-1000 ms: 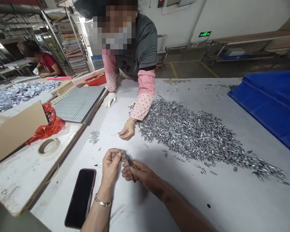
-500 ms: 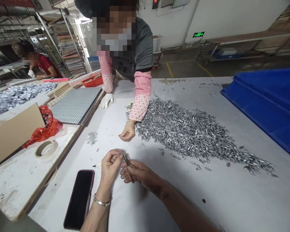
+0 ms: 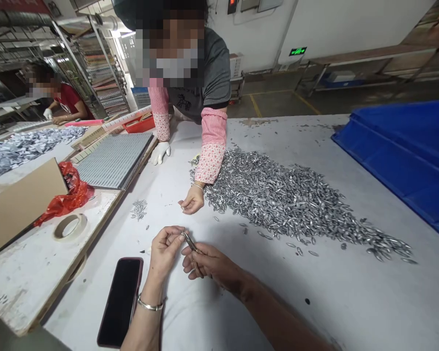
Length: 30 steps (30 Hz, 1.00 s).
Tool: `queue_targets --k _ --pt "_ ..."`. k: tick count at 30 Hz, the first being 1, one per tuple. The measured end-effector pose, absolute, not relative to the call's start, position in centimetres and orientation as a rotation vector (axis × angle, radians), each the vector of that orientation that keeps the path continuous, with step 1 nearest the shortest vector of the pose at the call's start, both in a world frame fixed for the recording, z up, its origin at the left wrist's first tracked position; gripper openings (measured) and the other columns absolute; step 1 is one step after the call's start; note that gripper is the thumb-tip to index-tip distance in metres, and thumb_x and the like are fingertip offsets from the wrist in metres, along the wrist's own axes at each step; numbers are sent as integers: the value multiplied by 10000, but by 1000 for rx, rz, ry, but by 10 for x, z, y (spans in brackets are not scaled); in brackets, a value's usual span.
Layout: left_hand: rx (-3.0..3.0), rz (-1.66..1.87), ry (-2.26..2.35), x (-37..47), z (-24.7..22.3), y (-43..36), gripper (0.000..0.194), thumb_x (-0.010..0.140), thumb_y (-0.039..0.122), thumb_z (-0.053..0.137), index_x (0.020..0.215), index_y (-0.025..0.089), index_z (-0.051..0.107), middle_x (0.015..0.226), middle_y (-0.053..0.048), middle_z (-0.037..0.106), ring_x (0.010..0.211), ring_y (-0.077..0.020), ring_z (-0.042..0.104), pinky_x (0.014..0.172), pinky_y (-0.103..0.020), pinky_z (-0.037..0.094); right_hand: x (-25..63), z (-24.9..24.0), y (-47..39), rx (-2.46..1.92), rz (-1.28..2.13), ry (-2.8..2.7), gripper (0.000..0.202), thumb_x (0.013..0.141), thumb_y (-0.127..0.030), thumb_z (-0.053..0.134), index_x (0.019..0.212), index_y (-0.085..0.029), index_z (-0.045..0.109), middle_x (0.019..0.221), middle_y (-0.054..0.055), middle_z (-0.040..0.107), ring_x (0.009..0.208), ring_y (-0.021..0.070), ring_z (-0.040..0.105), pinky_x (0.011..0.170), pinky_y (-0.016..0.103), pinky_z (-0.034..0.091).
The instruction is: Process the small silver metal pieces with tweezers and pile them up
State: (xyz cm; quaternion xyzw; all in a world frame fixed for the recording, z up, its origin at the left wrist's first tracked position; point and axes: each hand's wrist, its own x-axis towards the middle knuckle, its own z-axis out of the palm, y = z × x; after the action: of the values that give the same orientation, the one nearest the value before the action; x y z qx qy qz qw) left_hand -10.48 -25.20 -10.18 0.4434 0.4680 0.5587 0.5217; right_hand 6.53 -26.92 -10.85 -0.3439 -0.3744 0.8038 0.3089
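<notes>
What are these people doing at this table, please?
The person wearing the camera pinches something too small to make out in the left hand, and the right hand holds a small metal hand tool with its tip at the left fingertips. Across the table, a co-worker reaches in with a bare hand, beside a large pile of small metal pieces.

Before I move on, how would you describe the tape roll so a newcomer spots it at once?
Start with the stained white-topped wooden table at the lower left. On it, nearer the camera than the crumpled red plastic bag and flat tan panel, lies the pale beige tape roll, the only ring-shaped one of these three.
</notes>
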Motion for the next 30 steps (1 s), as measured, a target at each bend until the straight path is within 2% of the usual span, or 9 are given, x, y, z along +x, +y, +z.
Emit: queue_targets --k 3,8,12,15,18,26,30 --pt "1068 1261 1134 -108 -96 -252 259 746 338 846 823 165 670 990 -86 762 928 -221 754 850 -330 587 63 -112 -272 -944 2073 -1053 539 831 -631 691 1070 -152 622 914 63 665 781 163 620 676 296 457" --pt "987 1239 1096 -105 -97 -253 292 718 321 873 832 163 655 984 -78 762 922 -215 746 872 -348 574 58 -125 -274 -970 1924 -1181 424 902 -593 599 986 -178 580 710 -30 528 567 97 423 528 249 307" --pt "933 1201 1003 -96 -104 -254 349 747 382 850 970 164 692 933 -65 743 783 -160 700 698 -265 544 56 -126 -274 -981 1827 -1244 394 930 -593 553 864 -207 512 600 -74 405 494 88 315 472 244 263" --pt "977 1166 1018 -96 -107 -255 331 772 413 826 936 145 723 743 -20 683 627 -109 600 605 -228 476 55 -122 -275 -991 1824 -1273 409 948 -604 526 828 -215 490 580 -78 382 485 88 301 464 247 260" --pt "1012 1124 1035 -104 -107 -255 327 769 417 826 927 140 752 639 -2 638 596 -112 564 616 -244 465 55 -118 -278 -983 1863 -1254 410 956 -601 520 814 -218 475 587 -78 370 492 87 296 471 249 245" --pt "1123 1013 1044 -120 -100 -254 372 773 457 808 969 141 793 679 -30 664 659 -144 579 689 -286 471 54 -115 -284 -944 1943 -1184 418 940 -606 557 820 -220 451 600 -89 326 518 86 268 486 250 218" --pt "1195 980 1023 -113 -90 -259 370 867 499 701 977 147 738 718 -32 651 687 -155 582 703 -287 469 58 -102 -288 -923 1876 -1240 449 936 -639 551 814 -220 448 594 -87 334 510 87 275 487 257 222"
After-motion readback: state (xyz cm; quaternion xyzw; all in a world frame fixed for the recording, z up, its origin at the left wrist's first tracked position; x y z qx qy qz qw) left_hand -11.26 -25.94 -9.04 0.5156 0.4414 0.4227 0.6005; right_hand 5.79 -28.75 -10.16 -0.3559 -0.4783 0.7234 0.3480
